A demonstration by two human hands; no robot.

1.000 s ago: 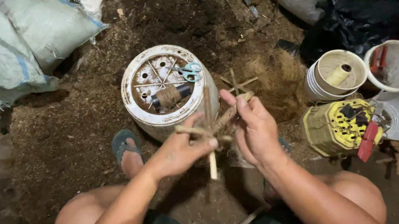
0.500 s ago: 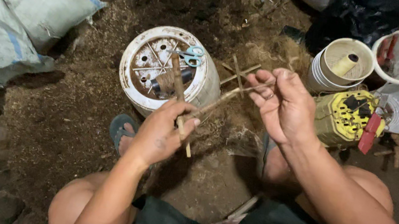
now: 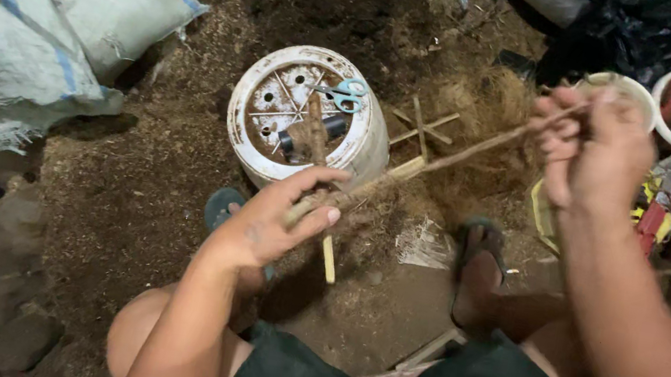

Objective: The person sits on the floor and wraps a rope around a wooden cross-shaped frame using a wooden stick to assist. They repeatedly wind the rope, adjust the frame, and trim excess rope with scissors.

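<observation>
The left hand (image 3: 268,227) is closed around one end of a thin stick (image 3: 437,161). The right hand (image 3: 594,147) pinches the other end, up high near the cups. So the stick hangs in the air between the two hands, above the dirt floor (image 3: 132,185) and just in front of the white pot (image 3: 306,118).

The stick looks light and dry. It looks stiff, but so thin that it may snap if bent hard. It is rough, not slippery. The ends are good places to hold it, as both hands do now. A short cross piece (image 3: 328,258) pokes down below the left hand, and it may be tied on there.

The left fingers hide the place where the pieces meet, so I cannot tell what joins them. The right fingers hide the stick's tip. The pot lies upside down with blue scissors (image 3: 343,92) on it. More crossed sticks (image 3: 420,126) lie on the floor behind. The yellow thing (image 3: 646,213) near the right arm is half hidden, and I cannot tell what it is.
</observation>
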